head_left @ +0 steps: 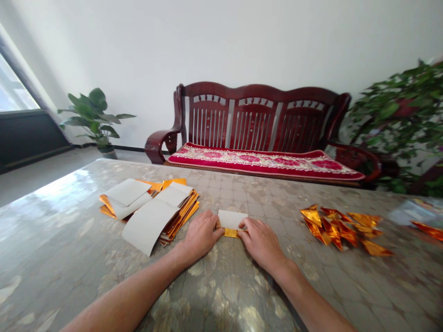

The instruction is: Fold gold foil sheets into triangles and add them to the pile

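Observation:
A small sheet of gold foil paper lies on the table between my hands, its pale back facing up. Its near edge is folded over and shows a narrow gold strip. My left hand pinches the left end of that fold, thumb and fingers closed. At the right end, my right hand grips the fold in the same way. To the left, beside my left hand, is a loose stack of foil paper sheets, white backs up with gold edges showing. Several folded gold foil pieces sit in a heap to the right.
The table has a glossy patterned cover. Near its right edge lie a clear plastic bag and another orange foil piece. Behind stands a dark red wooden bench with a red cushion, between potted plants.

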`<state>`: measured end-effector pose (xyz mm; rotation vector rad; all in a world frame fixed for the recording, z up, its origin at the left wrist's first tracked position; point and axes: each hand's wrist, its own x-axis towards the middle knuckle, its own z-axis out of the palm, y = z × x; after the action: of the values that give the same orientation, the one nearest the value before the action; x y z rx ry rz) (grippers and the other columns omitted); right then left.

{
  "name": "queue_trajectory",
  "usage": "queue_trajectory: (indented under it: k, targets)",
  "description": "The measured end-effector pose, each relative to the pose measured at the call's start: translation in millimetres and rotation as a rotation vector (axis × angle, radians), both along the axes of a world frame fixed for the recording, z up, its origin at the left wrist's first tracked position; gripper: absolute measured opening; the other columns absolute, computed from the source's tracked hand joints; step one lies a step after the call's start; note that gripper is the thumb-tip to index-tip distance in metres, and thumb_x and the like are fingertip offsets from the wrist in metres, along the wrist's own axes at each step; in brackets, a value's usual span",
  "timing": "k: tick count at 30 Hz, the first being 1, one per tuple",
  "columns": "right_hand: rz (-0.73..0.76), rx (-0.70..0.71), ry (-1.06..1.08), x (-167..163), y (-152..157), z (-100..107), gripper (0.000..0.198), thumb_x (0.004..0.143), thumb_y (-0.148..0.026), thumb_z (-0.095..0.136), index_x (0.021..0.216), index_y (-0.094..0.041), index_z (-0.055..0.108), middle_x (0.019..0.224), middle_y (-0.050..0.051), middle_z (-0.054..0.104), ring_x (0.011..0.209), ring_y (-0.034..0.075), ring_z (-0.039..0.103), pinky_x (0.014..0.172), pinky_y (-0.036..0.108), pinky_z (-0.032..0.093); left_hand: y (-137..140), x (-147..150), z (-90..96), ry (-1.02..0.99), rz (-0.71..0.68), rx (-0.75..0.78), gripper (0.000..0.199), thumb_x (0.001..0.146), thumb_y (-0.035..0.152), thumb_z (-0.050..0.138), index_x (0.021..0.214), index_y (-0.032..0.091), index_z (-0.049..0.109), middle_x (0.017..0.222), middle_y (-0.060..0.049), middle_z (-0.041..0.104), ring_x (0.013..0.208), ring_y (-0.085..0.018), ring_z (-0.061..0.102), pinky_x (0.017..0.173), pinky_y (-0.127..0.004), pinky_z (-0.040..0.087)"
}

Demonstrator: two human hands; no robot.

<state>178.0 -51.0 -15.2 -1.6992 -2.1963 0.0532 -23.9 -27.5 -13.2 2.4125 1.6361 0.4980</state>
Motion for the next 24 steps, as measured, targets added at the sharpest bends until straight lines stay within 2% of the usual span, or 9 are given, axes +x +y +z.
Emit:
queue_trajectory:
  k: [2,5,7,9,13,17,24]
  targets:
    - [-0.007,0.032,-0.014,1,-1,-1,0.006,0.088,-0.024,0.064,0.092,-0.022,0.061,0.093,0.002,0.068,0.091,0.021,0.06,0.076,0.031,0.038,-1,0,-1.8,-0.029,-0.028,0.037,0.008,0.087,0.025,0.062,0.09,0.018,0.062,0.094,-0.005,0.06,0.089,-0.02,0.057,0.08,-0.031,0.044]
    - [0.004,0.142,-0.088,-1,-4,-2,0.007,0.087,-0.024,0.067,0.091,-0.022,0.062,0.093,0.004,0.065,0.091,0.022,0.057,0.076,0.032,0.038,-4,3,-5.2,-0.047,-0.109,0.137,0.017,0.088,0.016,0.059,0.105,0.019,0.062,0.107,-0.007,0.059,0.1,-0.022,0.053,0.088,-0.034,0.045]
    - [0.056,0.228,-0.154,-5,-6,-2,0.003,0.089,-0.022,0.065,0.089,-0.022,0.062,0.091,0.004,0.063,0.089,0.022,0.054,0.075,0.033,0.038,-7,6,-6.4,-0.014,-0.189,0.18,0.016,0.091,0.014,0.055,0.102,0.021,0.064,0.107,-0.006,0.06,0.101,-0.022,0.052,0.088,-0.034,0.045]
    - [0.155,0.273,-0.198,-8,-9,-3,0.007,0.091,-0.018,0.061,0.086,-0.022,0.062,0.089,0.004,0.063,0.087,0.021,0.053,0.075,0.033,0.038,-10,10,-6.4,0.05,-0.269,0.182,0.012,0.093,0.016,0.054,0.093,0.021,0.065,0.099,-0.005,0.062,0.095,-0.021,0.054,0.086,-0.033,0.046]
    - [0.28,0.232,-0.218,-12,-16,-5,0.013,0.092,-0.011,0.058,0.084,-0.021,0.063,0.086,0.002,0.063,0.084,0.018,0.055,0.075,0.03,0.04,-19,14,-6.0,0.195,-0.329,0.141,0.008,0.093,0.017,0.055,0.091,0.019,0.062,0.092,-0.006,0.064,0.089,-0.022,0.056,0.082,-0.034,0.047]
    - [0.252,0.177,-0.246,-12,-23,-2,0.017,0.091,-0.007,0.057,0.088,-0.02,0.067,0.089,0.003,0.066,0.086,0.018,0.059,0.075,0.029,0.044,-29,15,-9.0,0.302,-0.322,0.143,0.011,0.089,0.012,0.056,0.098,0.016,0.061,0.099,-0.009,0.064,0.091,-0.023,0.058,0.081,-0.035,0.049]
    - [0.174,0.138,-0.291,-4,-25,5,0.03,0.085,0.002,0.051,0.078,-0.02,0.069,0.081,0.004,0.069,0.08,0.019,0.064,0.068,0.029,0.044,-41,9,-9.5,0.391,-0.295,0.182,0.027,0.088,0.005,0.053,0.112,0.012,0.061,0.112,-0.014,0.064,0.106,-0.027,0.06,0.089,-0.039,0.051]
